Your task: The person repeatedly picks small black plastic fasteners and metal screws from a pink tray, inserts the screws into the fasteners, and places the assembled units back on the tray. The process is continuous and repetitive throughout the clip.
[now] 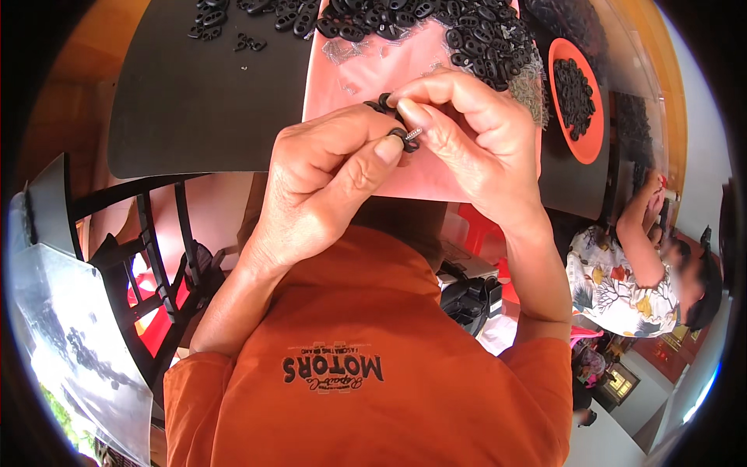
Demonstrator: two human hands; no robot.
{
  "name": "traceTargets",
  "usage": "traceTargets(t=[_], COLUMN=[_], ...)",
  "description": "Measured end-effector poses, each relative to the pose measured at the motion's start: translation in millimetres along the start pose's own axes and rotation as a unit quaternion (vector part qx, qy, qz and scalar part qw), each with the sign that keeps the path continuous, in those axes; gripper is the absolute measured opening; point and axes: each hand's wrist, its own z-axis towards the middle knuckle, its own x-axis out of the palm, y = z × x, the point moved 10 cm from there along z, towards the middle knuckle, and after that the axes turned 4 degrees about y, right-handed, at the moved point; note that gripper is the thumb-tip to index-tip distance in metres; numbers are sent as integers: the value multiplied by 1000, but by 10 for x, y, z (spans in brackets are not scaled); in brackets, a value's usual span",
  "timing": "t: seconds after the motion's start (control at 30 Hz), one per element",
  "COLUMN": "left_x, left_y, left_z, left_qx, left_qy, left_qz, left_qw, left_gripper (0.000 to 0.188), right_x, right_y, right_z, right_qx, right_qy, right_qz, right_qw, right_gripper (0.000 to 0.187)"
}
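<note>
My left hand (323, 175) pinches small black plastic pieces, which look like cord lock parts (400, 137), between thumb and fingers. My right hand (478, 140) is closed in a pinch beside it, with a small metal coil spring (414, 134) at its thumb. The spring's end meets the black piece. Fingers hide part of both, so I cannot tell how far the spring sits inside. Just beyond the hands lies a heap of black cord lock pieces (486, 50), each with round holes. Loose metal springs (529, 97) are piled beside my right hand.
A pink sheet (436, 183) covers part of the dark table (202, 117). More black pieces (210, 15) lie at the far left. To the right stands an orange tray (589, 149) filled with small black parts. A person in a patterned shirt (615, 284) is at the right.
</note>
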Motion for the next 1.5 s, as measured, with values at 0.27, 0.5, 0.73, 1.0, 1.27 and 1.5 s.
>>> traceTargets(t=[0.27, 0.5, 0.73, 1.0, 1.27, 1.5], left_x=[62, 8, 10, -4, 25, 53], left_y=[-14, -57, 74, 76, 111, 133], left_z=[-22, -23, -13, 2, 0, 0], left_qx=[46, 78, -7, -52, -89, -82], left_qy=[6, -28, -13, -38, -25, -5], left_qz=[-29, -2, -51, -66, -79, -65], left_qw=[998, 997, 999, 996, 993, 995], left_gripper=[11, 11, 14, 16, 18, 17], right_x=[12, -18, -41, -123, -89, -91], right_y=[23, 23, -57, -42, -24, -11], right_z=[47, -13, -130, -23, -15, -17], right_qx=[1, -31, 36, 110, 106, 84], right_qy=[14, 33, 74, 58, 86, 93], right_qz=[32, -45, -29, 52, 44, -18], right_qw=[999, 998, 996, 991, 990, 992], right_gripper=[11, 7, 9, 22, 23, 21])
